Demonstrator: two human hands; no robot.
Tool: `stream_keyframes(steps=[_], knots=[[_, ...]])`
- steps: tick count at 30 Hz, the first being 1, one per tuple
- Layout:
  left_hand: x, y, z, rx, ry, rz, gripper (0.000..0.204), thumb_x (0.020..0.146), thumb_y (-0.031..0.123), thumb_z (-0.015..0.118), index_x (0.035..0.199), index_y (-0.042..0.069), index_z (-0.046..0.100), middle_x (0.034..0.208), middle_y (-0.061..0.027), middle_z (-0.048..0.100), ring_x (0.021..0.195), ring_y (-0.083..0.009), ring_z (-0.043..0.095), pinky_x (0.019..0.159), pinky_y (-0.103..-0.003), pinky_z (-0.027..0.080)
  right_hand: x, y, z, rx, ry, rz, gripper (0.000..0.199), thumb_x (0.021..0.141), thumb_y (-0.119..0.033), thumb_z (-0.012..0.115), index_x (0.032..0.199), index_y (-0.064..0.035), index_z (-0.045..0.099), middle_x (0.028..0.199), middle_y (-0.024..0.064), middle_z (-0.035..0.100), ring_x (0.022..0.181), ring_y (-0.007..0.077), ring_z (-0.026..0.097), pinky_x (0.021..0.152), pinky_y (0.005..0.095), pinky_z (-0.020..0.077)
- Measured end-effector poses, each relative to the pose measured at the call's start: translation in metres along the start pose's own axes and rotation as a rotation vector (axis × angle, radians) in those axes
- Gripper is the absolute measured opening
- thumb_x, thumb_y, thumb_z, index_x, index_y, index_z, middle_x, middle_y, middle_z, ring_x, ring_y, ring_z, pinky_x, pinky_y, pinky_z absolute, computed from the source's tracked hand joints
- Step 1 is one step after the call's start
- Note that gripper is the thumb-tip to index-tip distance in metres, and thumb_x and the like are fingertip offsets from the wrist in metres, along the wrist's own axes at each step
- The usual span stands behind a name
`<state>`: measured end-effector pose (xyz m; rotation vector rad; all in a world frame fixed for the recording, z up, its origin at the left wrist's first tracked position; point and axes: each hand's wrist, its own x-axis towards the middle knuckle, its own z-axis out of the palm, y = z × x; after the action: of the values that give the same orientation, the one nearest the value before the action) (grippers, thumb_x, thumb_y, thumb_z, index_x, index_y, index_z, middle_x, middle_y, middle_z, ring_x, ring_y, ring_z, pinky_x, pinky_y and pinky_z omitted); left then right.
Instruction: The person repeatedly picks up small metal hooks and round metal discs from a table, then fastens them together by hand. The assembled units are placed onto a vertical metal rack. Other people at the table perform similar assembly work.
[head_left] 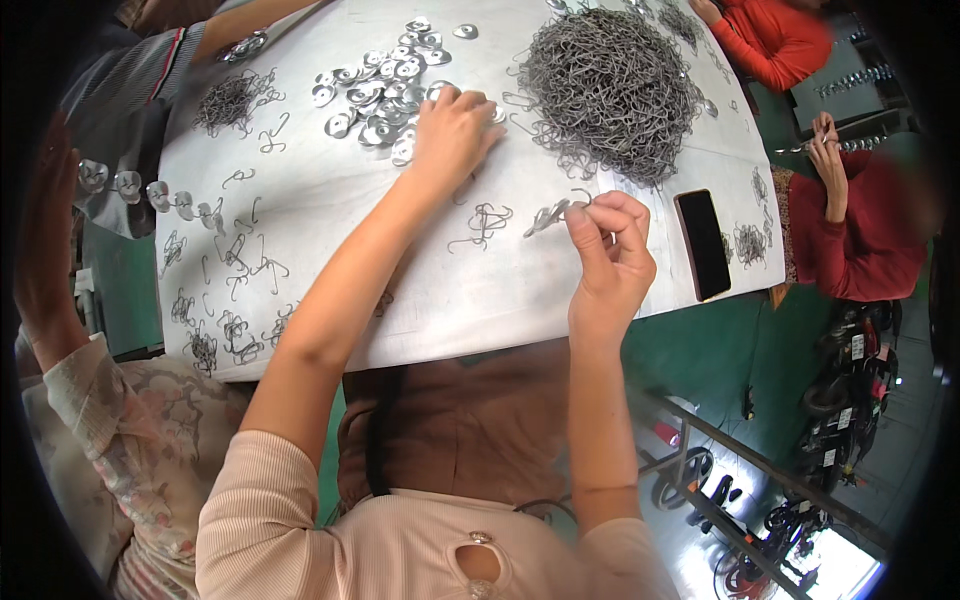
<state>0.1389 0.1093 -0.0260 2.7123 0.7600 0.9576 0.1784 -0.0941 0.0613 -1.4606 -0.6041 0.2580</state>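
Observation:
My left hand (452, 132) reaches over the right side of a loose heap of shiny round metal discs (378, 98) with raised centres. Its fingers are bent and closed on one metal disc (498, 114), which pokes out by the fingertips. Nearer to me, my right hand (612, 245) is raised above the table's front part, thumb and fingers pinched on a bent wire hook (582, 196). A small metal piece (545, 217), seen nearly edge-on, hangs at the hook's left. Below and left of it lie several loose wire hooks (486, 224).
A big mound of wire hooks (610, 90) stands at the far right of the white table (430, 325). A black phone (703, 245) lies near the right edge. Small hook piles (235, 100) spread on the left. Other people sit left and right; one disc chain (160, 196) hangs at left.

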Motion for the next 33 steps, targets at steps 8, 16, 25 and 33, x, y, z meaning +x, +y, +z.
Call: stream_keyframes(steps=[8, 16, 25, 33], knots=[[0.018, -0.01, -0.012, -0.336, -0.121, -0.26, 0.025, 0.089, 0.028, 0.06, 0.094, 0.006, 0.071, 0.095, -0.0062, 0.063, 0.083, -0.0206, 0.055, 0.073, -0.031, 0.043, 0.006, 0.005, 0.001, -0.062, -0.015, -0.071, 0.01, 0.072, -0.01, 0.077, 0.077, -0.0064, 0.069, 0.092, 0.0031, 0.055, 0.084, 0.0123, 0.049, 0.073, 0.0249, 0.0393], [-0.039, 0.059, -0.13, -1.09, -0.244, -0.514, 0.024, 0.09, 0.019, 0.06, 0.099, -0.002, 0.069, 0.086, -0.0024, 0.057, 0.08, -0.0113, 0.048, 0.074, -0.025, 0.039, -0.003, 0.001, 0.026, -0.145, -0.092, -0.21, 0.01, 0.073, -0.01, 0.076, 0.078, -0.0039, 0.069, 0.09, 0.0048, 0.053, 0.089, 0.0172, 0.051, 0.078, 0.0286, 0.0414], [-0.05, 0.056, -0.152, -1.118, -0.097, -0.519, 0.021, 0.09, 0.016, 0.061, 0.1, 0.0, 0.07, 0.088, -0.0046, 0.059, 0.088, -0.0138, 0.052, 0.082, -0.027, 0.04, -0.01, 0.003, 0.051, -0.262, -0.182, -0.36, 0.01, 0.072, -0.007, 0.076, 0.08, -0.0042, 0.069, 0.091, 0.0064, 0.054, 0.087, 0.0179, 0.052, 0.075, 0.0293, 0.0434], [-0.059, 0.025, -0.172, -0.993, 0.185, -0.52, 0.021, 0.088, 0.014, 0.064, 0.101, -0.001, 0.069, 0.086, -0.0024, 0.058, 0.081, -0.0093, 0.051, 0.075, -0.022, 0.04, 0.05, 0.039, 0.062, -0.801, -0.505, 0.32, 0.028, 0.077, -0.029, 0.071, 0.093, -0.0054, 0.07, 0.094, 0.0132, 0.069, 0.087, 0.027, 0.065, 0.077, 0.0371, 0.0476]])
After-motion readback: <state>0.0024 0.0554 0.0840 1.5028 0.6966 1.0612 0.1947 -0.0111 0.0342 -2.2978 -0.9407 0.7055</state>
